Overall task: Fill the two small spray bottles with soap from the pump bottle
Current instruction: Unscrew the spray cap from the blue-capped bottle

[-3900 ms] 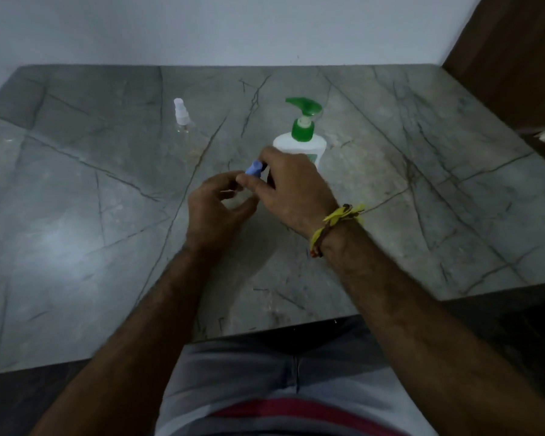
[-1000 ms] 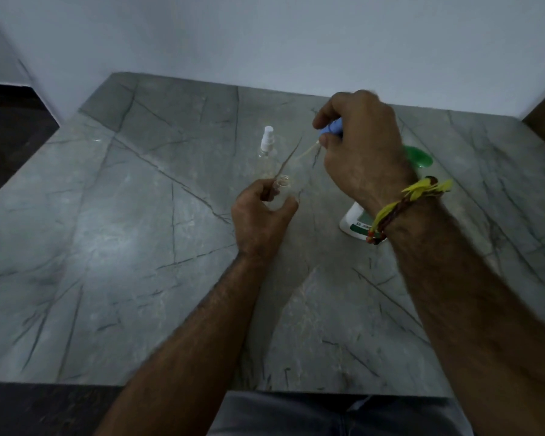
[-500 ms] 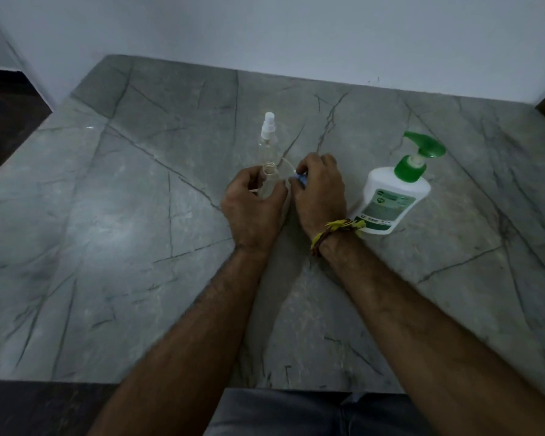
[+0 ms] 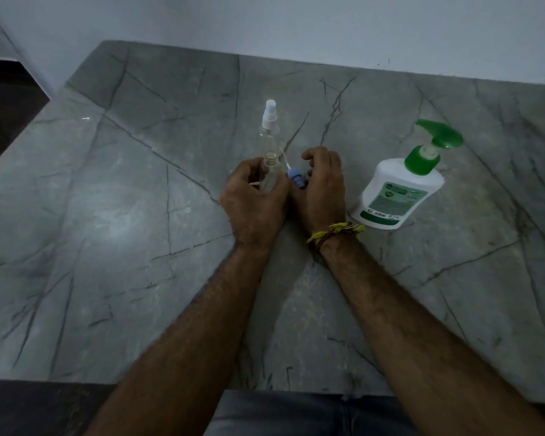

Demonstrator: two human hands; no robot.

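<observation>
An uncapped clear spray bottle (image 4: 269,174) is standing upright near the middle of the grey veined tabletop (image 4: 107,215), its threaded neck open at the top and its body see-through; whether any soap is inside is not clear. The left hand (image 4: 254,199) is wrapping around it, fingers and thumb curling about its lower body in a closed grip. Just to its right, the blue spray cap (image 4: 294,179) is lying at the tabletop with its thin white dip tube (image 4: 284,157) slanting up and away. The right hand (image 4: 323,184) is resting beside it, fingers arching over the cap; whether its grip is pinching the cap or sitting loose I cannot tell. A yellow and brown thread band (image 4: 335,232) is circling the right wrist. Both forearms are reaching forward from the near edge, wrists close together.

Behind the held bottle, a second clear spray bottle (image 4: 268,130) is standing with its white sprayer on. Well to the right, the white pump bottle (image 4: 397,190) with a green pump head is standing alone.
</observation>
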